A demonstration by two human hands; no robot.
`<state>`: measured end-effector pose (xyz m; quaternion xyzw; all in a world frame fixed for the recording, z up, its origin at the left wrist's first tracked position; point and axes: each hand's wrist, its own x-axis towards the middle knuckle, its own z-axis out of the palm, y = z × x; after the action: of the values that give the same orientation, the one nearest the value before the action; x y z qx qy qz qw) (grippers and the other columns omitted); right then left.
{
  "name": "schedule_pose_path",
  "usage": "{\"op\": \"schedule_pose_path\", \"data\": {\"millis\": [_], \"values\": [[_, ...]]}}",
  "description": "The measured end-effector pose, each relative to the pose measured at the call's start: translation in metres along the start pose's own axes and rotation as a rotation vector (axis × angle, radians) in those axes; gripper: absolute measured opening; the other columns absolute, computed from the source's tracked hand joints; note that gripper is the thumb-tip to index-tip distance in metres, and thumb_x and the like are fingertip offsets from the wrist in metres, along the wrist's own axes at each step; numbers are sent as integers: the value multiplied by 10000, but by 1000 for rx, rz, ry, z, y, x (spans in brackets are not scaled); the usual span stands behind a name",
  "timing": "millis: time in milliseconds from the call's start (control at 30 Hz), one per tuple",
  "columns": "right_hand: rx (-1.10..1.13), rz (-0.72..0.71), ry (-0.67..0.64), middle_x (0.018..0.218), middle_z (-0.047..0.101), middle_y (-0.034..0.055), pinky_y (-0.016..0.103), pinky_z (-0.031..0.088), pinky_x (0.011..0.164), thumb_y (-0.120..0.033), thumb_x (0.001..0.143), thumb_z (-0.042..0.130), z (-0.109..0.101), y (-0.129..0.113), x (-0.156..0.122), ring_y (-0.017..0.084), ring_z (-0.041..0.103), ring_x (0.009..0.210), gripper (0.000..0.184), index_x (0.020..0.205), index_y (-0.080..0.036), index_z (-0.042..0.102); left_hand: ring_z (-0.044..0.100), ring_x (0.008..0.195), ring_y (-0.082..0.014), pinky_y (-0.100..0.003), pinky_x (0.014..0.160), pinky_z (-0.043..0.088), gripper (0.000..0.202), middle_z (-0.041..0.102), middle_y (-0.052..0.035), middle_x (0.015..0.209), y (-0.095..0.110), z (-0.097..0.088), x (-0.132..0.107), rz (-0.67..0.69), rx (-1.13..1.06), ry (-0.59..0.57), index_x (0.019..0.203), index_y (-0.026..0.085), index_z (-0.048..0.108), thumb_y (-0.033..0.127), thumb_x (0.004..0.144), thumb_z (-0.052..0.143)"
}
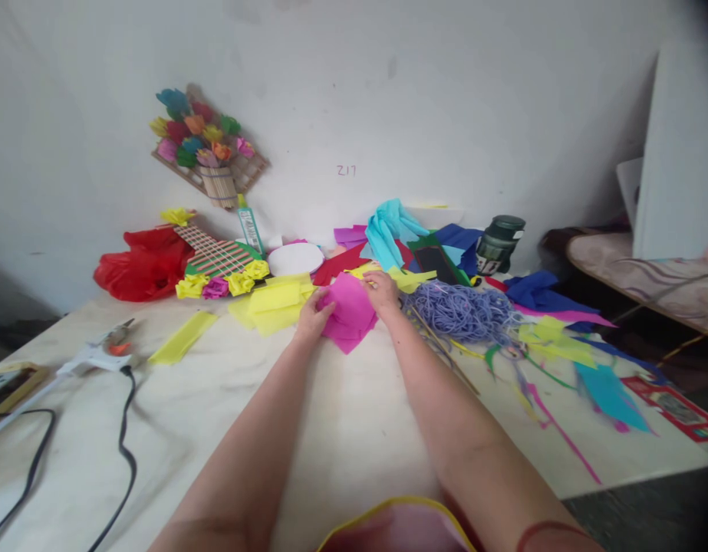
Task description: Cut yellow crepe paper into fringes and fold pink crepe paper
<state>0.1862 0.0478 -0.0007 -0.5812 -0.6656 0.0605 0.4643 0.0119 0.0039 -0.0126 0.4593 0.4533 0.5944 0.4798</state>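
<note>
Far left of my left hand, a white glue gun (94, 354) lies on the table (342, 429). Its black cord (125, 441) runs off the bottom edge. A box (8, 383) at the left border is cut off, and I cannot make out what it is. Beyond the gun sits a red bag (143, 264), and nearer my hand a yellow strip (182, 337). Up on the wall (446, 100) hangs a paper bouquet (207, 146). Below it is a woven mat (215, 257) edged with small paper flowers (224, 285). Yellow sheets (276, 303) lie just left of my left hand, with a white disc (296, 259) behind them.

My left hand (314, 310) is closed over the left edge of the pink paper (349, 310). Its fingers are pressed together on top and the thumb is hidden under the sheet. The paper lies on the table between my two hands, with more pink layers showing beneath it. My right hand (381, 291) touches its upper right corner with fingers curled. The tips are turned away from me, so I cannot tell whether they pinch the corner or only rest there.

Behind my right hand a cyan sheet (391, 226) is draped over a heap of coloured paper whose lower sheets are covered. Just right of that hand is a tangle of purple yarn (460, 310), with a dark jar (499, 244) behind it; the label is too small to read. Farther right lie blue paper (531, 291), a cyan scrap (610, 391) and a red card (676, 410), which the frame cuts off.
</note>
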Motion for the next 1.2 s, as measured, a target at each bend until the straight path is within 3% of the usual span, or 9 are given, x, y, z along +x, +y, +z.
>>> {"op": "schedule_pose_path", "data": {"millis": [100, 233, 433, 567, 767, 967, 1200], "values": [[98, 81, -40, 789, 665, 23, 257, 434, 741, -327, 758, 495, -1, -2, 0, 157, 591, 766, 204, 798, -208, 657, 542, 957, -201, -276, 834, 419, 312, 628, -52, 946, 1, -1, -2, 168, 220, 69, 905, 197, 648, 208, 597, 694], [329, 126, -8, 721, 650, 26, 246, 437, 695, -325, 710, 519, 0, -4, 2, 152, 580, 706, 218, 764, -160, 652, 577, 791, -182, -284, 760, 436, 294, 629, -62, 851, 2, -2, -4, 206, 321, 167, 936, 186, 630, 292, 663, 654], [648, 249, -59, 582, 565, -21, 230, 386, 556, -358, 615, 591, -4, -14, -1, 111, 492, 562, 216, 674, -153, 624, 514, 1003, -198, -278, 847, 396, 297, 599, -85, 1032, 13, -1, -9, 441, 268, 310, 929, 179, 626, 383, 719, 581], [771, 292, -170, 546, 540, -42, 217, 348, 512, -358, 577, 632, -1, -16, -5, 84, 444, 503, 219, 666, -158, 618, 561, 851, -177, -268, 752, 419, 396, 637, -70, 889, 16, -2, -7, 344, 238, 240, 939, 138, 618, 465, 731, 535], [823, 235, -321, 593, 576, -36, 219, 366, 547, -383, 573, 664, 5, -15, -9, 85, 474, 533, 248, 668, -158, 618, 482, 498, -93, -214, 492, 367, 379, 573, -1, 563, 9, -8, -1, 92, 18, 118, 679, 124, 592, 468, 555, 690], [968, 306, -422, 579, 588, 1, 243, 379, 564, -542, 661, 566, -2, -20, -14, 117, 517, 562, 423, 694, -126, 634, 428, 404, -66, -195, 406, 317, 353, 537, 24, 498, 14, -7, -4, 33, -37, 69, 663, 134, 560, 431, 546, 711], [934, 290, -545, 527, 548, -37, 218, 343, 514, -386, 544, 709, -7, -25, -20, 80, 466, 493, 289, 608, -135, 582, 375, 348, -55, -188, 362, 282, 337, 490, 47, 444, 17, -7, -8, 2, 24, 50, 679, 148, 546, 443, 593, 683]]}}
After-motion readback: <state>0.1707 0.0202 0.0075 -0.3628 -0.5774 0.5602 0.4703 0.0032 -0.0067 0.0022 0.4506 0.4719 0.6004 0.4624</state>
